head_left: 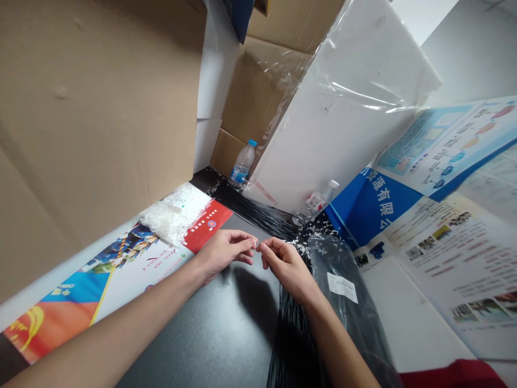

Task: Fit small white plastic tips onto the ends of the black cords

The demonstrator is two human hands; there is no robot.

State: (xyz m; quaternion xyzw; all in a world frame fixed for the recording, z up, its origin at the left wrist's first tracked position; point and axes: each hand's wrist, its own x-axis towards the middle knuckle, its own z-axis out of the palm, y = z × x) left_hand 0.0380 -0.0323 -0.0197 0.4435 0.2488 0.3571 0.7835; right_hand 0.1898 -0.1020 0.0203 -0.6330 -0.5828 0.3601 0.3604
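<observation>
Above the dark grey tabletop point(202, 334), my left hand point(224, 252) and my right hand point(286, 265) meet almost fingertip to fingertip. Thumb and index finger are pinched on each. A tiny pale bit shows at the left fingertips, too small to name; what the right fingers hold is hidden. Below and beside my right hand runs a long bundle of thin black wires point(288, 334). Small white pieces point(301, 248) lie scattered on the wires. To the left of my left hand, a clear bag of small whitish pieces point(172, 215) rests on a printed sheet point(121, 280).
A blue-capped bottle point(243, 164) and a white-capped bottle point(317, 202) are at the back. A clear plastic bag with a white label point(342, 287) lies at right. Cardboard point(100, 97), a plastic-wrapped white board point(323, 124) and printed posters point(440, 226) surround the table.
</observation>
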